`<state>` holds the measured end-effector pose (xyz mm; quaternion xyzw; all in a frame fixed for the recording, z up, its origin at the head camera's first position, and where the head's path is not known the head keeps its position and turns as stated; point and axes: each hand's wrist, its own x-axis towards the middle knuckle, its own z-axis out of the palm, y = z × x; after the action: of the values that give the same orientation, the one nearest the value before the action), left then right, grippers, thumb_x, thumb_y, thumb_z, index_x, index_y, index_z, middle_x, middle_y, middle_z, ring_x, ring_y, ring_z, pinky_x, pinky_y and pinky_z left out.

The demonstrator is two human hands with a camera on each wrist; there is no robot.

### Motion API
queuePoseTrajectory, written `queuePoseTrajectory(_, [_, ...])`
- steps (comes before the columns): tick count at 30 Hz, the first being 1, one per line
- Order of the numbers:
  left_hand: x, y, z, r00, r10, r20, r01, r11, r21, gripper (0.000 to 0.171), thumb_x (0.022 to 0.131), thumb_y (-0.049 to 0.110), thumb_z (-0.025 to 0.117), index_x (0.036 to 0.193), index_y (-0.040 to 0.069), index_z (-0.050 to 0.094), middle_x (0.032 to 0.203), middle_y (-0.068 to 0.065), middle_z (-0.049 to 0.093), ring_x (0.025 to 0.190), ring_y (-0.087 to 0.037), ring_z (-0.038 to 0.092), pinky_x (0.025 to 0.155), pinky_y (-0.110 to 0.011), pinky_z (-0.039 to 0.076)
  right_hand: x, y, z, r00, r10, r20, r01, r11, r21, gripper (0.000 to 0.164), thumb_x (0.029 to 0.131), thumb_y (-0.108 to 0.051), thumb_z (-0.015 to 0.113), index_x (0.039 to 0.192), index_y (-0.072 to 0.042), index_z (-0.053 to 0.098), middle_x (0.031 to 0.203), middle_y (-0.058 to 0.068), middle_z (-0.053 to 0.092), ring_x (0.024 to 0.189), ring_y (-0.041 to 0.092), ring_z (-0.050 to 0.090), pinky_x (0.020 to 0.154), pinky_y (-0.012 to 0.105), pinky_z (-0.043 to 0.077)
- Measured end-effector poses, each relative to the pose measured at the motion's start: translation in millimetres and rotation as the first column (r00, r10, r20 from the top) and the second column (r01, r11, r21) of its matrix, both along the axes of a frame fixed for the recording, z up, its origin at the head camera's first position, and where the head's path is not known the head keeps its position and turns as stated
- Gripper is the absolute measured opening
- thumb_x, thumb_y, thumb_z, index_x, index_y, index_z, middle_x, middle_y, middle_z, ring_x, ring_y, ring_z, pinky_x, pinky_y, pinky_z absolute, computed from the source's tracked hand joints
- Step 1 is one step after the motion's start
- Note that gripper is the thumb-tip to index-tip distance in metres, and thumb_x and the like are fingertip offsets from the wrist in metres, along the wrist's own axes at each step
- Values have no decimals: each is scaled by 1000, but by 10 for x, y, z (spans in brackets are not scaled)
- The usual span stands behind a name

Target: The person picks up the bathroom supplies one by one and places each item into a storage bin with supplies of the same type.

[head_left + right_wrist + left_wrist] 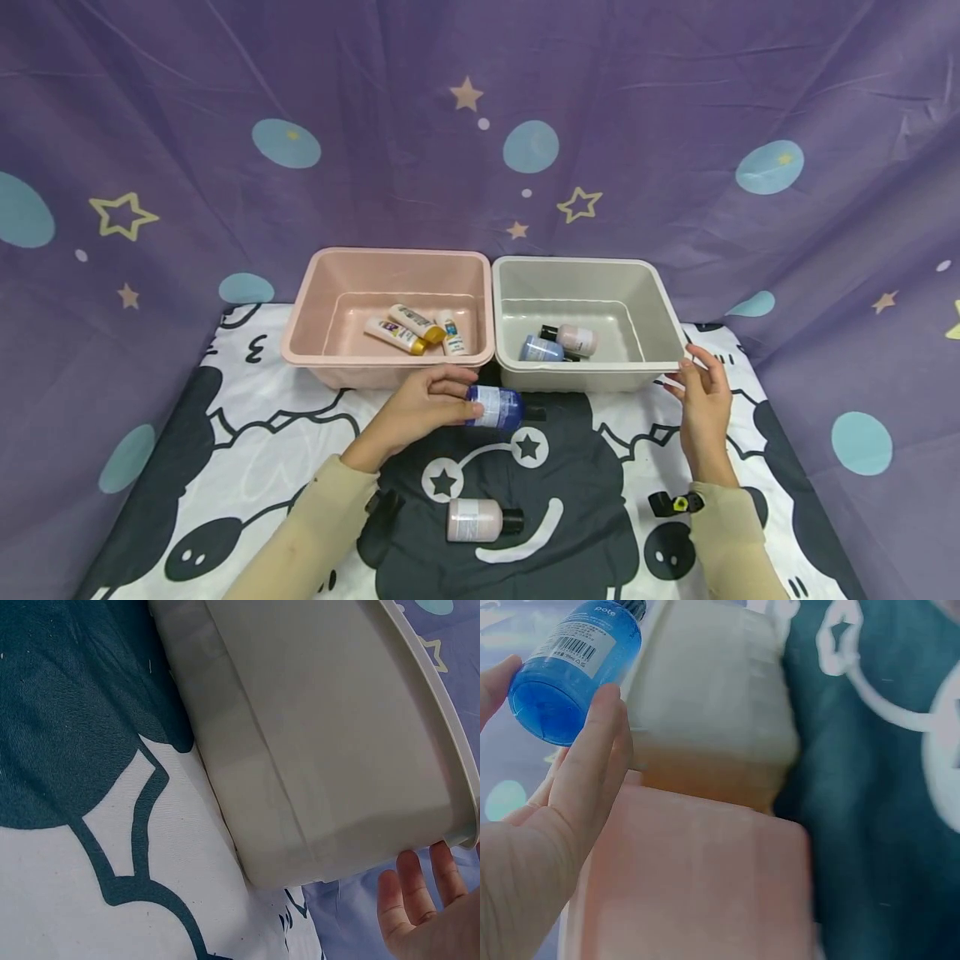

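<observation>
My left hand (423,408) holds a blue bottle (495,407) with a white label and black cap, lying sideways in front of the two bins. In the left wrist view, thumb and fingers grip the bottle (576,671) near its base. At the front right corner of the grey bin (585,379), my right hand (703,404) holds the rim, its fingers (415,889) against the wall just below it. Inside that bin lie a pale pink bottle (577,339) and a light blue bottle (542,349). A second pale pink bottle (472,521) lies on the cloth nearer me.
Left of the grey bin, close beside it, stands a pink bin (390,262) with three small white tubes (393,335) inside, some yellow-capped. A patterned black-and-white cloth (285,450) covers the table. Behind the bins rises a purple curtain (405,175).
</observation>
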<state>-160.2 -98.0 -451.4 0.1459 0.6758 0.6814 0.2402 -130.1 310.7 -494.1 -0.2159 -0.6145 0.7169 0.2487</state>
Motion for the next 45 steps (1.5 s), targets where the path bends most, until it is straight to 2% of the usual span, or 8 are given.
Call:
queuePoseTrajectory(8, [-231,174,322,995,-16,-97,18,1000,21,52,82,10,82,128,-4,61,109,-18,68,97,-25,67,78,-37,58,-7,0,-12,1000,-1,-15,1,1000,15,30,101,-9,60,131,-9,62,105,8,66,87,17,66,72,25,57])
queuePoseTrajectory(13, [-414,307,462,996,-5,-86,8,1000,25,49,82,11,83,125,1,63,108,-17,69,90,-24,68,74,-36,58,-15,5,-11,1000,-2,-21,3,1000,20,30,101,-8,60,131,-8,62,105,7,66,86,17,67,72,26,57])
queuePoseTrajectory(17, [-577,422,541,996,-7,-84,9,1000,19,49,82,13,84,125,3,64,111,-16,69,96,-25,68,78,-35,58,-19,12,-9,1000,-4,-27,5,1000,24,30,100,-9,61,131,-8,62,104,7,66,86,17,67,72,26,57])
queuePoseTrajectory(22, [-738,584,667,992,-38,-119,34,999,-36,49,81,24,85,124,9,66,111,-11,70,96,-25,70,68,-29,56,-16,20,-15,1000,-9,-20,10,1000,26,30,100,-9,61,130,-8,62,104,7,66,86,17,67,71,26,57])
queuePoseTrajectory(26, [-832,730,758,992,-65,-105,65,998,-3,48,82,21,85,124,6,65,114,-13,68,102,-25,68,79,-35,58,-5,16,-18,1000,-2,-15,2,1000,27,31,101,-10,61,131,-8,62,104,7,66,86,16,67,71,25,56])
queuePoseTrajectory(32, [-991,949,806,993,-94,-65,94,996,-8,51,81,24,87,124,7,65,114,-12,69,100,-24,69,81,-36,58,-1,10,-13,1000,-1,-9,1,1000,25,31,101,-9,60,132,-8,61,106,9,65,88,18,67,72,26,57])
queuePoseTrajectory(37, [-1128,1095,820,991,-116,-62,114,993,-29,53,80,26,87,124,7,65,109,-12,70,103,-30,68,83,-38,57,-4,10,-9,1000,1,12,-2,1000,25,31,101,-11,61,132,-10,61,111,12,64,89,18,67,73,26,57])
queuePoseTrajectory(45, [-1336,1359,787,994,-101,-33,102,995,5,50,78,20,88,120,3,65,104,-15,71,106,-37,66,80,-38,58,-3,13,-33,1000,4,-27,-4,1000,29,33,100,-12,63,132,-8,61,109,13,65,88,21,67,72,27,57])
